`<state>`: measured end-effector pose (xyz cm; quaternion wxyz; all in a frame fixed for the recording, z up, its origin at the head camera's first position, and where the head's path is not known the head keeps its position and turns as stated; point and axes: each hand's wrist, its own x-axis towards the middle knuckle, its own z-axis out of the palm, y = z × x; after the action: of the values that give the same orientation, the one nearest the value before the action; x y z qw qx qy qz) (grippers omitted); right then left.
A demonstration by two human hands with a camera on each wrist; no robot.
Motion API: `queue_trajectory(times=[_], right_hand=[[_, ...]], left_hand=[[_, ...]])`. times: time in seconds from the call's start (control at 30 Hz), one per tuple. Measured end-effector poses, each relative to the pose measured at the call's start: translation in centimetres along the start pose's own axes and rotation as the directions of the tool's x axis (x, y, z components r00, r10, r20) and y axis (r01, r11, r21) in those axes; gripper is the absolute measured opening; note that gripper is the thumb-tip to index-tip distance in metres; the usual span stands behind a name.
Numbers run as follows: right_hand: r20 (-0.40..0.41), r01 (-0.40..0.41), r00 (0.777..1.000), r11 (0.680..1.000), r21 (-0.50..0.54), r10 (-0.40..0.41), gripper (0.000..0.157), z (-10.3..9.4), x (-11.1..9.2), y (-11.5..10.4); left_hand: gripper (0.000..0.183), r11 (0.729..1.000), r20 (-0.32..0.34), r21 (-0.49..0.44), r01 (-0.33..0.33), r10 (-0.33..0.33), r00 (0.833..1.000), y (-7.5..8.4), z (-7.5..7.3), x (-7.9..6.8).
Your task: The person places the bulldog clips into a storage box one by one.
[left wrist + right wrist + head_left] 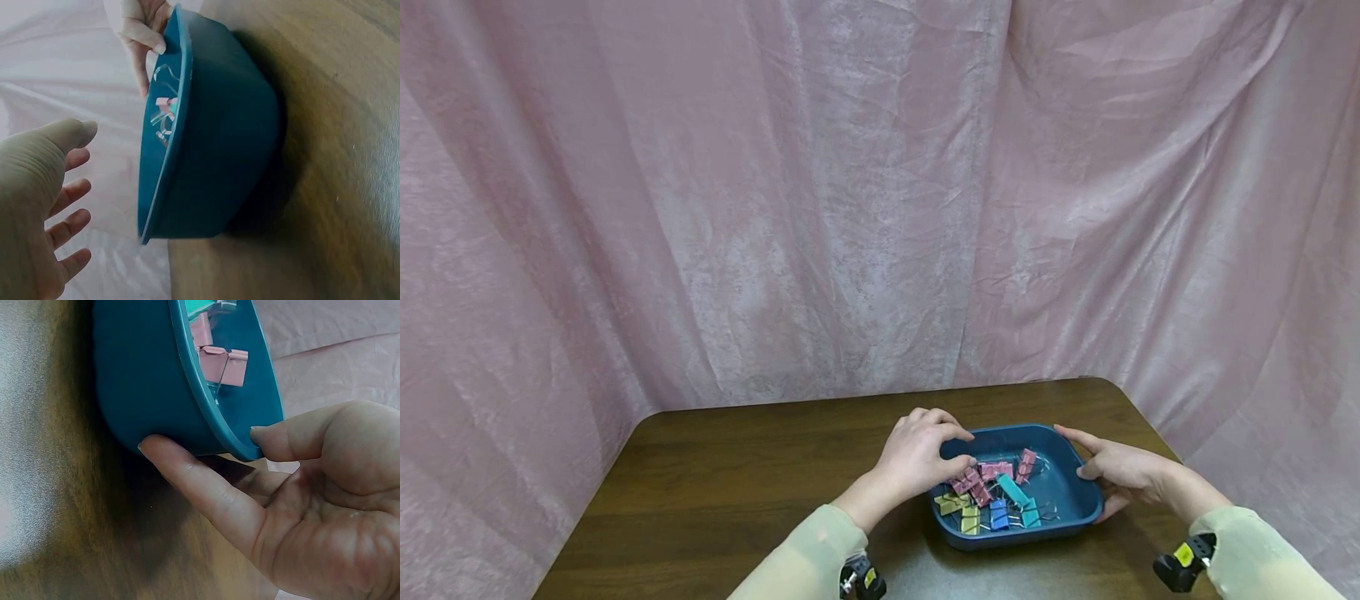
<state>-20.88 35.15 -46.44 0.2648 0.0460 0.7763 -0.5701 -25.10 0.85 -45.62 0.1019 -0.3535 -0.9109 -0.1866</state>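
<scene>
A blue plastic basin (1000, 542) stands on the right part of the table, with colored binder clips heaped mostly in its left half. Among them are several pink clips (997, 472), yellow clips (970, 520), a blue clip (998, 514) and teal clips (1013, 491). My right hand (1126, 468) grips the basin's right end; the right wrist view shows the thumb (287, 439) at the rim and a finger (200, 494) against the outer wall. Over the basin's left end hovers my left hand (917, 452), its fingers loosely bent with nothing between them.
The brown wooden table (760, 483) extends to the left of the basin. Behind it hangs a pink curtain (850, 208), close along the table's far edge. Both wrists carry small black devices, one of them a wrist camera (1184, 563) on the right.
</scene>
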Motion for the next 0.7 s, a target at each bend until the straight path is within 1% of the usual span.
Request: queue_trajectory(times=[0.13, 0.3, 0.4, 0.5, 0.57, 0.63, 0.67, 0.7], right_hand=[[0.001, -0.006, 1.000, 1.000, -0.025, 0.006, 0.081, -0.2, 0.0, 0.1], [-0.039, -0.030, 0.999, 0.997, -0.068, 0.027, 0.078, -0.5, -0.1, 0.1], [-0.060, -0.018, 0.998, 0.992, -0.128, 0.010, 0.077, -0.7, -0.2, -0.1], [-0.077, 0.007, 0.997, 0.981, -0.196, -0.022, 0.079, -1.0, -0.5, -0.6], [-0.103, 0.038, 0.992, 0.960, -0.278, -0.069, 0.082, -1.1, -0.8, -0.9], [-0.133, 0.083, 0.981, 0.922, -0.379, -0.143, 0.085, -1.1, -1.0, -1.0], [-0.152, 0.107, 0.969, 0.890, -0.443, -0.192, 0.085, -1.1, -1.1, -1.1], [-0.179, 0.123, 0.954, 0.854, -0.505, -0.242, 0.084, -1.1, -1.2, -1.1]], left_hand=[[0.038, 1.000, -0.004, 0.010, 0.021, -0.021, 1.000, -0.7, -0.9, -0.3], [0.044, 0.999, -0.020, 0.009, 0.052, -0.052, 0.998, -1.9, -1.8, -0.7], [0.045, 0.998, -0.034, 0.012, 0.067, -0.067, 0.997, -2.5, -2.3, -1.1], [0.047, 0.997, -0.047, 0.020, 0.077, -0.076, 0.996, -3.2, -2.9, -1.7], [0.048, 0.996, -0.060, 0.036, 0.083, -0.081, 0.995, -3.9, -3.4, -2.3], [0.050, 0.994, -0.073, 0.057, 0.096, -0.091, 0.993, -4.7, -3.9, -3.0], [0.051, 0.992, -0.078, 0.068, 0.107, -0.101, 0.992, -5.1, -4.2, -3.4], [0.052, 0.990, -0.082, 0.079, 0.117, -0.110, 0.991, -5.6, -4.4, -3.9]])
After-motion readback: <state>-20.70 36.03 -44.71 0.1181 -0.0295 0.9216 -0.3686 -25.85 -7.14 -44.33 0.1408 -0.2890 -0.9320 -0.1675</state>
